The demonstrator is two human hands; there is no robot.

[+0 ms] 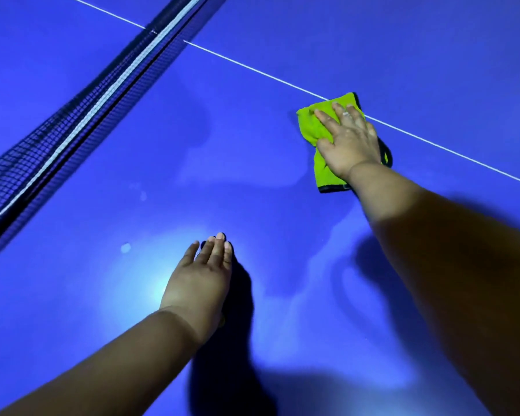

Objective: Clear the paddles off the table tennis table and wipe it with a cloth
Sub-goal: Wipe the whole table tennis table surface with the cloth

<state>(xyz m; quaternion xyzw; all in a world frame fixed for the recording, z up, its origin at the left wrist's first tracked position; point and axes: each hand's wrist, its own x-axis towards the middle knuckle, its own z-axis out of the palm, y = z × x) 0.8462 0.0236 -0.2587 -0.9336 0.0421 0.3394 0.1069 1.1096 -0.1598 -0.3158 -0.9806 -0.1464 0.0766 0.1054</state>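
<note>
A blue table tennis table (252,163) fills the view. My right hand (347,139) lies flat, fingers straight, on a folded lime-green cloth (311,127) with a dark hem, pressing it onto the surface right at the white centre line (246,66). My left hand (203,276) rests flat on the table nearer to me, fingers straight and together, holding nothing. No paddle is in view. Faint damp streaks show on the surface between the two hands.
The black net (81,106) with its white top band runs diagonally across the upper left, well left of both hands. A bright light reflection sits on the table just left of my left hand. Small pale spots (125,248) mark the surface there.
</note>
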